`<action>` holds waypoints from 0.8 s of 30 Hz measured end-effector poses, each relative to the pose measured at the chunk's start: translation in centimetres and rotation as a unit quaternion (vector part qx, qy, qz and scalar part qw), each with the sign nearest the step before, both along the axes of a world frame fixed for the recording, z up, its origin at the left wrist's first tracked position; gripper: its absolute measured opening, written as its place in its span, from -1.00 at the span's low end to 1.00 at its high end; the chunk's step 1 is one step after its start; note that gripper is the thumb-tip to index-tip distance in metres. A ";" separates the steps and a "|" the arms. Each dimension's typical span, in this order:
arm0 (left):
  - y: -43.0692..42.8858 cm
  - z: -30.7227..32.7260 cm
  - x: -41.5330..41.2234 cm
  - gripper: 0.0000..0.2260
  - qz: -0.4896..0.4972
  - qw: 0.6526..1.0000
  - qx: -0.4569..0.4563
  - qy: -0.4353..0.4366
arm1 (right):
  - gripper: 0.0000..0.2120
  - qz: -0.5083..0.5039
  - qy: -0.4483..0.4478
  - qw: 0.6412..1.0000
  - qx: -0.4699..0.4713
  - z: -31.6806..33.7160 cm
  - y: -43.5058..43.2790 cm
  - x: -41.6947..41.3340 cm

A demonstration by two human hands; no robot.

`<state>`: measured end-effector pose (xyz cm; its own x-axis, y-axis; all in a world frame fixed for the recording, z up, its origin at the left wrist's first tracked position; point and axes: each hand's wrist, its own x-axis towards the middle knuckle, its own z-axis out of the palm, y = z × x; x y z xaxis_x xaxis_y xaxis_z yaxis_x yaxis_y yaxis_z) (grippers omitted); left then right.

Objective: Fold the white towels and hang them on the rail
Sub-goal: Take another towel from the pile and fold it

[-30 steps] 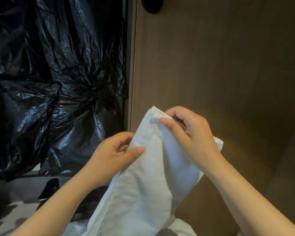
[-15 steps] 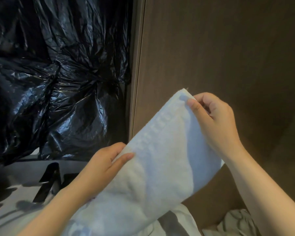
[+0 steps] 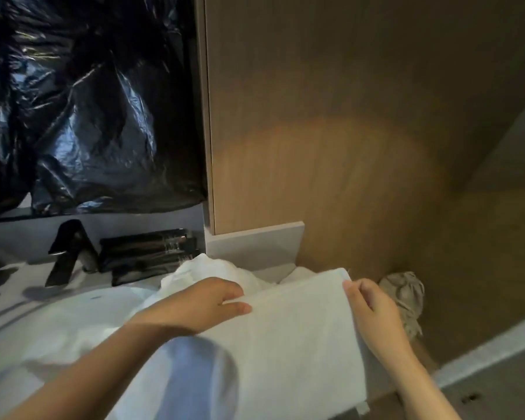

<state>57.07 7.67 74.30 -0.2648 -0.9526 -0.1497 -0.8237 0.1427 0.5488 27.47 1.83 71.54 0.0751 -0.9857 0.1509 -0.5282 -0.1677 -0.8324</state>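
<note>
Folding step in hand, I'd say. The flat white cloth towel (image 3: 294, 344) sits low in view at 6 o'clock, stretched btw both hands. L hand (image 3: 200, 304) has the towel's top-left edge: fingers curled over the back, thumb laid along the front, gripping the hem. R hand (image 3: 373, 313) is on the top-right corner, fingers curled, pinching it. The top edge runs fairly taut and tilts up slightly to the R. The panel looks already doubled, tho I can't tell how many layers.

Next move, my call: either bring the two held corners together for one more fold, or carry it off to hang. No rail in view, so that needs a look-round first. Both grips prob need to stay firm so the layers don't slide apart.

Around:
- A heap of crumpled white towels (image 3: 212, 271) lies just behind the L hand at its 12 o'clock, so more left to fold.
- A rumpled grey-beige cloth bundle (image 3: 403, 292) sits just beside the R hand at its 2 o'clock, against the tall brown wood-grain panel (image 3: 346, 116) filling 1–3 o'clock.
- Glossy black plastic sheeting (image 3: 73, 101) hangs at 10 o'clock.
- Below it at 9 o'clock, an angular black tap-like fitting (image 3: 64, 253) and a stack of black wrapped packets (image 3: 146, 253) stand on the pale white counter (image 3: 9, 298).

In the way, as I judge it: the heap crowds the L side and the panel stands close behind.
</note>
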 end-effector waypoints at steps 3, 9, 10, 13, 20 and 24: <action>0.0 -3.6 -1.1 -0.74 -0.002 0.998 0.059 0.029 | -0.71 -0.020 0.008 0.998 0.054 -3.5 1.2 -1.1; -1.5 -4.5 -2.8 -0.75 0.017 0.998 0.060 0.012 | -0.70 -0.050 -0.016 0.996 0.072 -4.8 1.4 -2.7; -1.8 -4.5 -3.1 -0.75 0.020 0.998 0.053 0.009 | -0.69 -0.054 -0.024 0.996 0.071 -4.9 1.2 -2.9; -2.6 -5.3 -4.1 -0.78 0.036 0.999 0.001 -0.008 | -0.69 -0.066 -0.035 0.995 0.069 -5.2 0.4 -3.7; -3.6 -8.8 -5.5 -0.69 0.058 0.993 -0.081 -0.057 | -0.69 -0.086 0.014 0.988 0.124 -8.7 -3.3 -3.0; -3.5 -9.1 -4.8 -0.58 0.069 0.992 -0.086 -0.069 | -0.73 -0.100 0.049 0.981 0.158 -11.0 -4.0 -2.2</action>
